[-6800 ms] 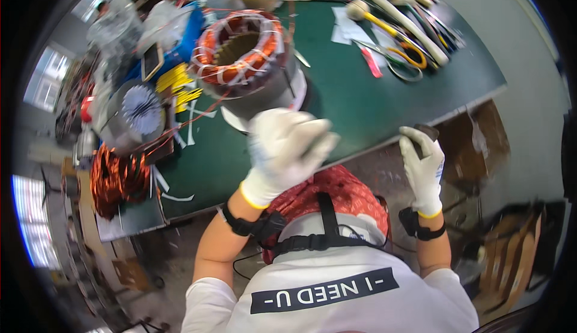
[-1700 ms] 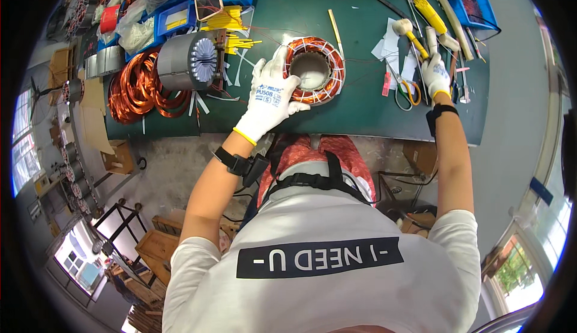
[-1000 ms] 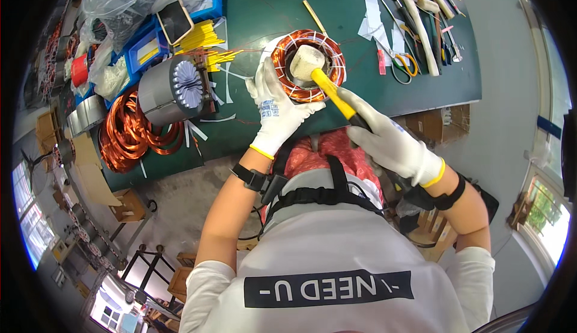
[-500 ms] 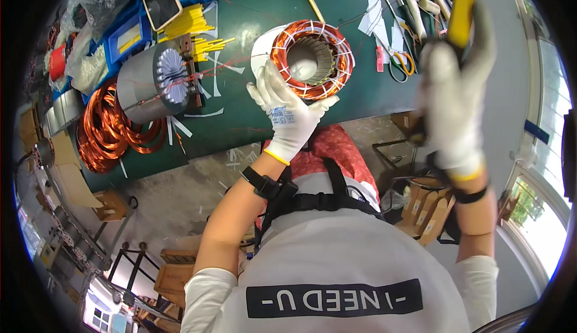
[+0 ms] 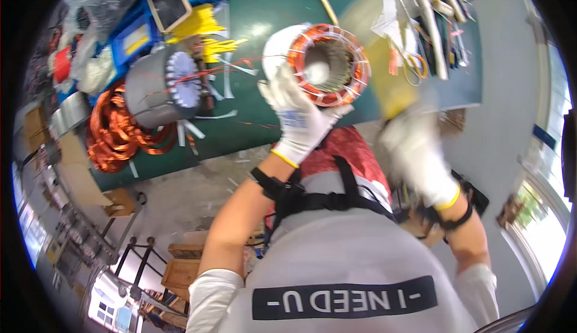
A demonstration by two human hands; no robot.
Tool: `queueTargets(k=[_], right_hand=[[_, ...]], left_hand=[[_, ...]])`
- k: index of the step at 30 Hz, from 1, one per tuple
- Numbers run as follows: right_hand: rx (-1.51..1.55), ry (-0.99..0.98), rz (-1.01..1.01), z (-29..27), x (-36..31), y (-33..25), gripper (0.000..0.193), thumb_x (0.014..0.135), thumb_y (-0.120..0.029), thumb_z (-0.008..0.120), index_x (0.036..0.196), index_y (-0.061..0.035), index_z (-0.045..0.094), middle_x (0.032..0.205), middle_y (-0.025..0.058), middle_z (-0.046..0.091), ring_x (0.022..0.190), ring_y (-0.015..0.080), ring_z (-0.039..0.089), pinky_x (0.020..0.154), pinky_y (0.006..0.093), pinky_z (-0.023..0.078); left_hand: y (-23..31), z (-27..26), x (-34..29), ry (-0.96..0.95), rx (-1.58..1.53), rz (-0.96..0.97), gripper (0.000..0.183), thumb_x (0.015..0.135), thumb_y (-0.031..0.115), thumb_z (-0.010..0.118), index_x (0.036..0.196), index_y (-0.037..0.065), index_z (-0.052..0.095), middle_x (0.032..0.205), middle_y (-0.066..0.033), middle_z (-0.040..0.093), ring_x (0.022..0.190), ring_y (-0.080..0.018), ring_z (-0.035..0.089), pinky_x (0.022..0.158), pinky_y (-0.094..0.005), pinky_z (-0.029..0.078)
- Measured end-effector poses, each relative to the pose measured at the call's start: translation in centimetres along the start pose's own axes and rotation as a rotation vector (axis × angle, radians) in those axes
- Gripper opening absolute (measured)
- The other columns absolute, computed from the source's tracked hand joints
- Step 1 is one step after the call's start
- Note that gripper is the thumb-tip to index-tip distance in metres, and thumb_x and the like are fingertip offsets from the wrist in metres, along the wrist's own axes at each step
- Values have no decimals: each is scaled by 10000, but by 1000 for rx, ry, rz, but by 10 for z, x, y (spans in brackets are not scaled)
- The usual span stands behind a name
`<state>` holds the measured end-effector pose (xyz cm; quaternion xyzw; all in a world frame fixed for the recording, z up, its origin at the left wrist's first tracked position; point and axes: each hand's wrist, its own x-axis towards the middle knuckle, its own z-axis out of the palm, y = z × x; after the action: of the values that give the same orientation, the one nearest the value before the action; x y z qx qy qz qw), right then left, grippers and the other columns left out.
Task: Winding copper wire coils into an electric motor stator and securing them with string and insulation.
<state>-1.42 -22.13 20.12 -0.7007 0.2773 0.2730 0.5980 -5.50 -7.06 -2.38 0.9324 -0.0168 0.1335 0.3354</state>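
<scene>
A motor stator (image 5: 308, 95) with orange-red copper windings laced in white cord lies on the green table, its round opening facing up toward me. My left hand (image 5: 296, 112), in a white glove, grips its near side, with fingers along the left edge and the thumb to the right. My right hand (image 5: 415, 149), also gloved, is in the air to the right of the stator, smeared by motion. From it rises a long yellow tool (image 5: 395, 86), too blurred to tell its kind.
A grey cylindrical core (image 5: 151, 86) with a white toothed end and a coil of copper wire (image 5: 114, 134) sit at the left. Yellow strips (image 5: 198, 23) lie near blue bins (image 5: 129, 37). Scissors (image 5: 416, 67) and several hand tools (image 5: 434, 32) are at the far right.
My right hand has swung down and left with the yellow tool, closer to the stator. The left hand keeps its place on the stator. The whole view has shifted slightly.
</scene>
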Motion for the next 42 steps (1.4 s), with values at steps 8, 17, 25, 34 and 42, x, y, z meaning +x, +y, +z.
queueTargets(k=[8,17,25,34,42], right_hand=[[-85,220,-457,-69,-4,-44,481,1014,-262,535,1408,-10,422,758,-4,569,522,36,454,433,193,337],[-200,-344,136,-91,-2,0,550,964,-207,595,1451,-23,415,845,1,535,646,40,501,546,163,366],[-93,-474,317,-11,-12,34,714,918,-71,560,1574,-114,281,705,4,533,451,103,467,451,284,440],[-506,380,-563,-55,3,13,388,940,-130,591,1275,-22,429,1006,80,483,883,156,430,777,295,353],[-412,-531,160,-170,-22,56,424,953,-102,538,1349,-27,409,1154,160,521,1031,228,532,892,351,436]], left_hand=[[-9,1,2,32,-16,63,1421,545,747,824,1521,-69,192,1477,-302,346,1393,-480,320,1120,-719,173],[-13,-9,5,-31,15,133,1455,492,709,874,1519,-64,193,1498,-301,303,1378,-473,319,1139,-688,181],[-26,-8,8,-10,53,183,1471,492,763,839,1516,-71,191,1466,-298,341,1353,-479,342,1133,-707,175],[-43,-12,18,-51,16,286,1460,508,859,761,1515,-55,229,1465,-272,368,1377,-461,328,1154,-677,161],[-44,-46,30,-149,56,304,1445,528,891,699,1523,-53,245,1495,-247,381,1399,-462,336,1155,-665,150]])
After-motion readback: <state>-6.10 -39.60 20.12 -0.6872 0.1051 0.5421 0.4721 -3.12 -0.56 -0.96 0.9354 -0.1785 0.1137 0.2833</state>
